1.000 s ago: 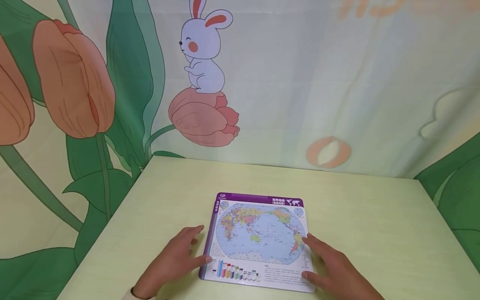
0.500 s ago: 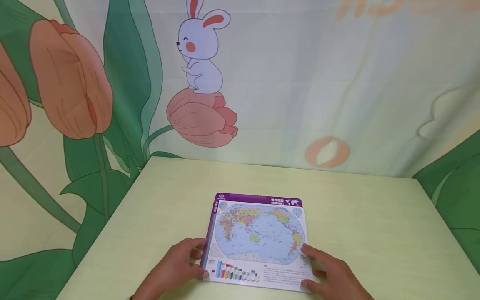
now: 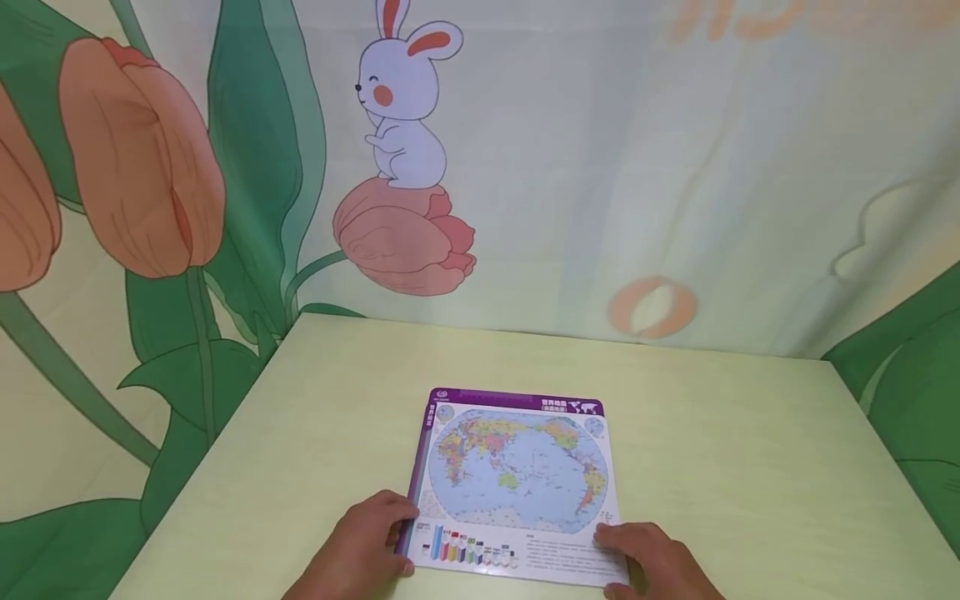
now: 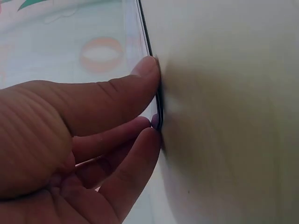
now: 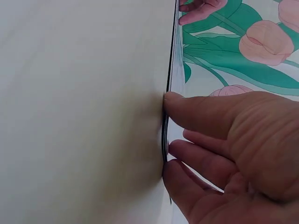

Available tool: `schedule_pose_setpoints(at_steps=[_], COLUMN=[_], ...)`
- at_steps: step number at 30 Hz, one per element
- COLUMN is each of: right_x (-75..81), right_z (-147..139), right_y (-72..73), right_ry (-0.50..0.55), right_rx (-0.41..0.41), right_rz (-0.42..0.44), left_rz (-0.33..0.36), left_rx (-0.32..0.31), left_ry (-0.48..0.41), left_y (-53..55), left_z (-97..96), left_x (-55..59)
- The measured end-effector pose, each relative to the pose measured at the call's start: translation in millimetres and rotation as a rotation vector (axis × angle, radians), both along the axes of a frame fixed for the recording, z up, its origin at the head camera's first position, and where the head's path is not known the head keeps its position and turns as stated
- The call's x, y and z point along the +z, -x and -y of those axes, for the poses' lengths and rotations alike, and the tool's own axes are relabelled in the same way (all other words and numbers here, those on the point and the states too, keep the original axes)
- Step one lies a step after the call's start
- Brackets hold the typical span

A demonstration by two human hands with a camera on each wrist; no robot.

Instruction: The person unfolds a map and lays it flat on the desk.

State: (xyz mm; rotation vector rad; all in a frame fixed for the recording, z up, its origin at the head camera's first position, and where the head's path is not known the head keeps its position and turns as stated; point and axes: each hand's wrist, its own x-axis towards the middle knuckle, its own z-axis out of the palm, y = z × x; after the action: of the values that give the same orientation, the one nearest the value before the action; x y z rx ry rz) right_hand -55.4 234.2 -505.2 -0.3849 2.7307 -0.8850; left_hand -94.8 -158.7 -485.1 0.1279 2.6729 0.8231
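One printed curtain [image 3: 555, 183] hangs beyond the map [image 3: 519, 471].

Some kinda kid-style corner is being shown here, though whether it's a home or a studio can't be told tbh. A pale table [image 3: 750, 450] is being backed by a hanging cloth [image 3: 555, 167], which is being brightened up by a cartoon rabbit [image 3: 408, 125] and big orange tulips [image 3: 142, 167].

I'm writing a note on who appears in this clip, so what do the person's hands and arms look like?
The left hand and right hand look bare, with no gloves, rings or markings visible. No sleeves or cuffs show either, since the picture's edge cuts off the forearms.
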Motion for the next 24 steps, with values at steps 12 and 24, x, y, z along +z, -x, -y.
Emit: schedule_pose_setpoints(at_steps=[12,24], right_x=[5.5,15.7], right_z=[9,28], right_y=[-0.7,-11.6], right_ry=[-0.036,-0.068], right_rx=[-0.066,-0.254], right_rz=[0.059,0.020], left_rz=[-0.040,0.022], left_rx=[-0.081,-0.139], left_ry=[0.033,-0.059], left_y=[3.9,14.2], left_z=[3.1,12.5], left_x=[2.9,-6.1])
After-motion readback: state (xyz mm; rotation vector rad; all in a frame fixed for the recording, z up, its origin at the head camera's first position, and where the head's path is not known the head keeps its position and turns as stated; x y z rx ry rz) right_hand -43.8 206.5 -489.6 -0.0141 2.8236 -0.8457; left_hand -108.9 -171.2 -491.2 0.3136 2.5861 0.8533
